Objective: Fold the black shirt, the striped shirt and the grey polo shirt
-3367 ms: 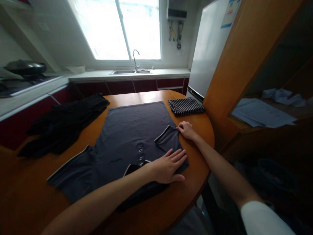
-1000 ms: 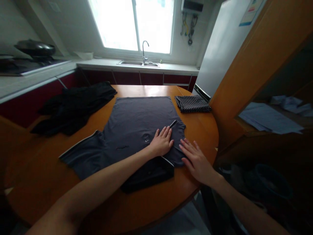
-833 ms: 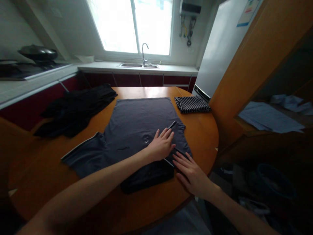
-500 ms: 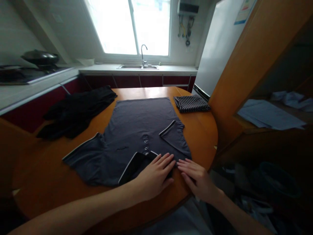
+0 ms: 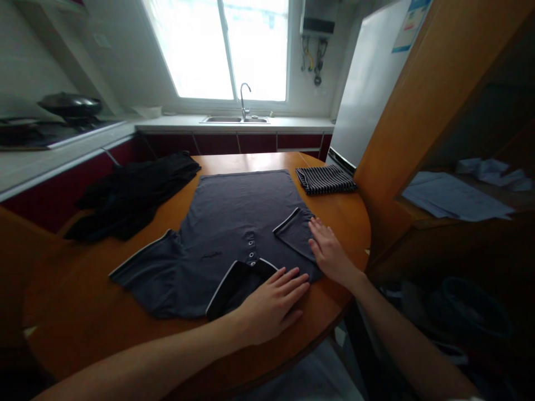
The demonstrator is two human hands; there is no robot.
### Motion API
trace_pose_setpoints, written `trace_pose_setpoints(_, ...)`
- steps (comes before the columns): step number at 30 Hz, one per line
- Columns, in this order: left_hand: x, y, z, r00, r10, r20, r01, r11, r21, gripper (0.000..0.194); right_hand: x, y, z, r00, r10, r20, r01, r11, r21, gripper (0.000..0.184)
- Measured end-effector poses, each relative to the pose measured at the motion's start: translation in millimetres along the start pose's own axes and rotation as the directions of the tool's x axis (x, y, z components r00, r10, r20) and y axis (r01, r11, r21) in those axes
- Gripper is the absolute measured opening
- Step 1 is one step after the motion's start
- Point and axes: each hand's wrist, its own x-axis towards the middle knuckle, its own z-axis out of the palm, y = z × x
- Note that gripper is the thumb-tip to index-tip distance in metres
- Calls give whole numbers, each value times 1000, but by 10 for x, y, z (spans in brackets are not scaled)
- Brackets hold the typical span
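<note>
A dark grey polo shirt (image 5: 234,211) with white-edged collar and sleeves lies front up on the table, its collar towards me. Its right-hand sleeve is folded inward over the body, while the left-hand sleeve spreads out flat. My left hand (image 5: 271,303) rests flat at the collar and shoulder, fingers stretched, covering part of the collar. On the folded sleeve's outer edge lies my right hand (image 5: 330,250), palm down with fingers extended. Neither hand grips the cloth.
The round wooden table (image 5: 346,217) also bears a folded black-and-white striped cloth (image 5: 326,179) at the far right. Black clothing (image 5: 137,189) lies crumpled at the far left. Papers (image 5: 453,195) sit on a shelf to the right. A sink (image 5: 234,119) and a stove with a wok (image 5: 69,104) stand beyond.
My right hand has moved away from me, from the shoulder edge up along the folded sleeve. My left hand stays at the collar, shifted slightly to the right. The view has tilted a little.
</note>
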Motion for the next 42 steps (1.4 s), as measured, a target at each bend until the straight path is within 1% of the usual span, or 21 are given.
trace_pose_setpoints(1,1,-1,0,1000,1,1,-1,1000,-2,54,113,-22,41,999,23,35,-21,999,-44,58)
trace_pose_setpoints(3,3,-2,-5,1000,1,2,-1,1000,-6,54,309,-58,154,991,108,82,-97,986,-136,63)
trace_pose_setpoints(5,3,-2,-12,1000,0,5,0,1000,-6,54,432,-77,283,973,201,113,-174,960,-218,69)
trace_pose_setpoints(8,-2,-3,-13,1000,5,-8,-5,1000,-16,53,483,-78,406,945,275,177,-218,934,-284,74)
trace_pose_setpoints(11,-7,-3,-9,999,16,-41,-18,999,-37,54,509,-69,392,929,318,190,-250,917,-312,76)
trace_pose_setpoints(15,-7,4,-6,999,7,-39,-9,999,-42,54,670,-38,359,937,302,177,-233,915,-330,79)
trace_pose_setpoints(19,-18,-5,15,997,7,-71,-11,998,-59,53,798,51,481,930,308,199,-224,907,-358,82)
trace_pose_setpoints(23,-28,-11,43,996,13,-84,-18,998,-55,52,785,123,581,940,296,171,-219,906,-362,82)
trace_pose_setpoints(25,-27,-11,51,996,17,-89,-21,999,-47,52,765,127,579,945,292,147,-227,909,-351,80)
trace_pose_setpoints(28,-26,-8,61,996,18,-92,-21,999,-34,52,739,113,539,964,260,49,-228,913,-339,76)
trace_pose_setpoints(30,-31,-4,68,995,27,-97,-29,999,-25,51,726,108,512,971,237,20,-217,916,-336,74)
trace_pose_setpoints(34,-47,21,67,993,57,-104,-57,998,4,51,714,131,499,953,287,91,-247,918,-310,73)
trace_pose_setpoints(37,-50,46,42,989,55,-135,-53,998,19,51,718,169,518,957,283,70,-250,920,-302,71)
trace_pose_setpoints(40,-43,67,0,987,49,-152,-45,999,28,49,718,204,536,954,281,106,-237,920,-311,69)
trace_pose_setpoints(42,-39,80,-32,987,53,-151,-48,998,34,47,713,215,540,958,271,98,-230,923,-309,68)
